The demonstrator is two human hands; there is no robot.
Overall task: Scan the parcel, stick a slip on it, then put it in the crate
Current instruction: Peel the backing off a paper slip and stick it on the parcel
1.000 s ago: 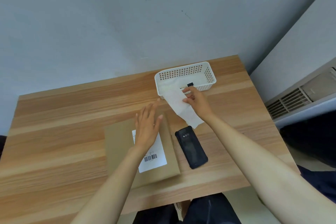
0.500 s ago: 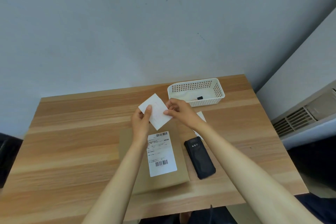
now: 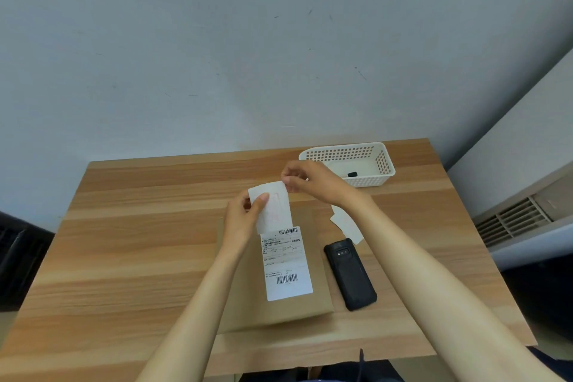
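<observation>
- The parcel (image 3: 273,270), a flat brown paper envelope with a smooth printed label (image 3: 286,263), lies on the wooden table (image 3: 130,245) in front of you, not yet in the crate (image 3: 350,164).
- You hold a thin white slip (image 3: 274,211) above its far edge: your left hand (image 3: 243,217) pinches the left side, your right hand (image 3: 313,180) the top corner. I judge that sticking comes next.
- The perforated white plastic crate stands at 1 o'clock; the matte black scanner (image 3: 350,274) lies at 3 o'clock.

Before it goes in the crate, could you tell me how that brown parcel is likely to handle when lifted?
The brown parcel lies thin and flat on the table, so it is probably light and may flex if lifted by one edge. Its paper-like surface looks matte, so likely not slippery. Being flat, it should neither roll nor tip.
</observation>
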